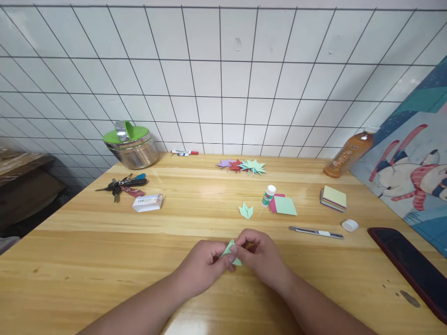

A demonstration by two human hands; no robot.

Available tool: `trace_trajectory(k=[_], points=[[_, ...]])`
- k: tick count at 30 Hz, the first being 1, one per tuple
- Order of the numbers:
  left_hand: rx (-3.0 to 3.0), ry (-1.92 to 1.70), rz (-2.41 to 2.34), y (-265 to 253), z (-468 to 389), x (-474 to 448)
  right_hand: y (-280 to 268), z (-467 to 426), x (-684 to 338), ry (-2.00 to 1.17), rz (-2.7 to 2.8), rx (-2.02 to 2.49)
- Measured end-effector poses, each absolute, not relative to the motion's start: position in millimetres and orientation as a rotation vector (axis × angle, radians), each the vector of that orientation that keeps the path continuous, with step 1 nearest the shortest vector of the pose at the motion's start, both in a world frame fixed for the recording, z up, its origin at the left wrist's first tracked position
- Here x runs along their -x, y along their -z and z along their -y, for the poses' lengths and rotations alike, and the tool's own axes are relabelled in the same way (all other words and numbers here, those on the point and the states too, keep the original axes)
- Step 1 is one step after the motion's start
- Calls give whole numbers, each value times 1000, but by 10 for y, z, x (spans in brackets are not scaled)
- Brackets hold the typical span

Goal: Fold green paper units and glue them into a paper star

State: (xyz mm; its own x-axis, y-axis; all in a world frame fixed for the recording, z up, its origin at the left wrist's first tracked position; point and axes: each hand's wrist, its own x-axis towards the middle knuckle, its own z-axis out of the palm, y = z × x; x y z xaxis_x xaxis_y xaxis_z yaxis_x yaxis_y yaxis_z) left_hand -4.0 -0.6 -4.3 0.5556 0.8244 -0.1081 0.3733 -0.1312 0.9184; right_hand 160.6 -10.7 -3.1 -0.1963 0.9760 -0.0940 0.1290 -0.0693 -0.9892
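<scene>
Near the front middle of the table, a small folded piece of light green paper (228, 249) is pinched between both hands. My left hand (206, 263) is closed on its left and lower side, thumb on top. My right hand (260, 256) is closed on its upper right, thumb and forefinger together; part of the paper is hidden by the fingers. Just beyond the hands lies a green folded paper piece (246, 211) with pointed tips. Behind that stand a glue stick (268, 196) and flat green and pink paper squares (285, 205).
A utility knife (316, 232), white cap (349, 225), phone (410, 267) and paper stack (333, 198) lie to the right, below a tilted drink bottle (350, 154). Folded paper stars (253, 166) and a marker (185, 152) lie by the wall. Keys (122, 184), a small packet (147, 203) and steel pot (138, 151) are left.
</scene>
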Motion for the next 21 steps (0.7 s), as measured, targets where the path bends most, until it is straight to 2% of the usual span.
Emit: trace_trajectory(k=[7, 15, 21], points=[[-1772, -485, -1037, 32, 20, 41, 15, 92, -1653, -1270, 1390, 1290], [-1372, -613, -1000, 33, -81, 68, -62, 61, -1699, -1406, 1033, 1183], [-1377, -643, -996, 29, -71, 65, -40, 43, -1723, -1467, 977, 1135]])
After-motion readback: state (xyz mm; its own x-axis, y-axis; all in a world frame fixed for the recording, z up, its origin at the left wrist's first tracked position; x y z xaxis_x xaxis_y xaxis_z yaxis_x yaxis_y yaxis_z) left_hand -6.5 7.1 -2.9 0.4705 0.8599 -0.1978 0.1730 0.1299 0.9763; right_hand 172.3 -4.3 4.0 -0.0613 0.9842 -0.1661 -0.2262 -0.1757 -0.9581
